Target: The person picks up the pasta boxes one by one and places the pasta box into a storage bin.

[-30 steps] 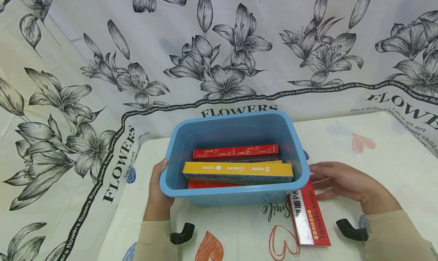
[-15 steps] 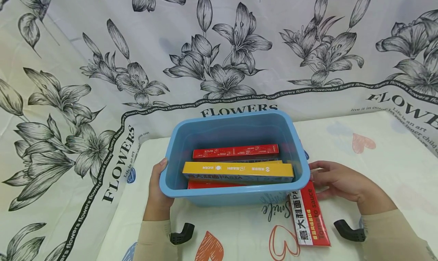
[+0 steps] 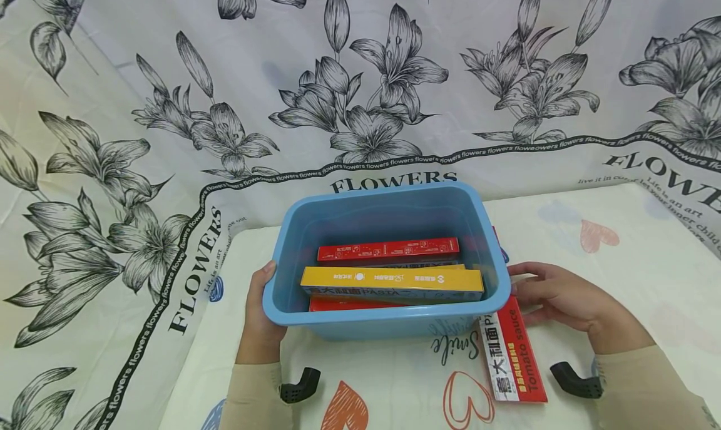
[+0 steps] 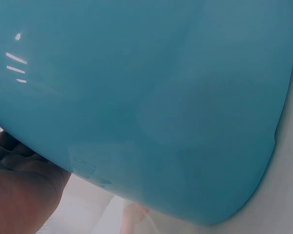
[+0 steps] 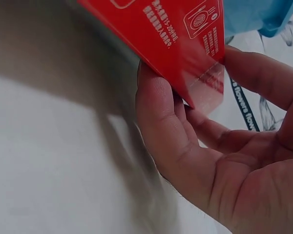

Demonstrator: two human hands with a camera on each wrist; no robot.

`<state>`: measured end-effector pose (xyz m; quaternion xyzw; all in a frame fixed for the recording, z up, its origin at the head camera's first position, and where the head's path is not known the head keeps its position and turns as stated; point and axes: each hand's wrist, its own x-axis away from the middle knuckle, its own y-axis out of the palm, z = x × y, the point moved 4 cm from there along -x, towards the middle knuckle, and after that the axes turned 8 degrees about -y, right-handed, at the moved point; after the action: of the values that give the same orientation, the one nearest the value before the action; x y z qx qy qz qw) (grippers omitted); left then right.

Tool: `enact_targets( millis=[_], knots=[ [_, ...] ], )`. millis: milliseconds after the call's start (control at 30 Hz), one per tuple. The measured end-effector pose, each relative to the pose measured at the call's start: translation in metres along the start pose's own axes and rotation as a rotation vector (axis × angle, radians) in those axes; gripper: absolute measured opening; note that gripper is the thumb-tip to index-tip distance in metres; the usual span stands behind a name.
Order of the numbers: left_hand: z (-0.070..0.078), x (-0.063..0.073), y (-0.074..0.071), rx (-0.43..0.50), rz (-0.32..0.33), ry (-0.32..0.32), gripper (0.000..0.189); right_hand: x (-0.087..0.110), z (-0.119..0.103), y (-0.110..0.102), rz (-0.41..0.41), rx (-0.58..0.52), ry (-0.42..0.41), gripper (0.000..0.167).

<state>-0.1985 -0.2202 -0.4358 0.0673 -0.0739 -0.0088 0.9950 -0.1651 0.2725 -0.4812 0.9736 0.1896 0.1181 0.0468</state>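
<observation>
A blue plastic bin (image 3: pixel 360 320) stands in the middle of the head view. My left hand (image 3: pixel 263 311) holds it at its left side, the fingers partly hidden by the bin in the left wrist view. Inside, a yellow pasta box (image 3: pixel 391 278) lies across red boxes, one of them a red box (image 3: pixel 388 250) toward the back. Along the bin's right side lies a red-and-white tomato sauce pasta box (image 3: pixel 514 355), partly hidden by the rim. My right hand (image 3: pixel 554 295) pinches this box between thumb and fingers, as the right wrist view shows.
A pale cloth with printed hearts (image 3: pixel 598 236) covers the table. Behind it hangs a white flower-print sheet (image 3: pixel 372 92). Black wrist mounts (image 3: pixel 301 385) show beside both sleeves.
My right hand has closed in on the red-and-white pasta box from the right. The box has turned slightly, and its near end has shifted a little away from me. The bin stays put.
</observation>
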Motion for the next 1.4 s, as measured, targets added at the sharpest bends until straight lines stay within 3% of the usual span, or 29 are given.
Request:
enact_targets(
  millis=[633, 933, 1400],
  knots=[
    [0.000, 0.000, 0.001, 0.006, -0.006, 0.004, 0.079, 0.007, -0.010, -0.014, 0.061, 0.069, -0.067, 0.066],
    [0.000, 0.000, 0.001, 0.002, -0.004, 0.008, 0.079, 0.012, -0.017, -0.019, 0.138, 0.132, -0.097, 0.070],
    [-0.002, -0.001, 0.000, 0.013, -0.038, 0.036, 0.078, 0.020, -0.030, -0.028, 0.173, 0.208, -0.205, 0.065]
  ],
)
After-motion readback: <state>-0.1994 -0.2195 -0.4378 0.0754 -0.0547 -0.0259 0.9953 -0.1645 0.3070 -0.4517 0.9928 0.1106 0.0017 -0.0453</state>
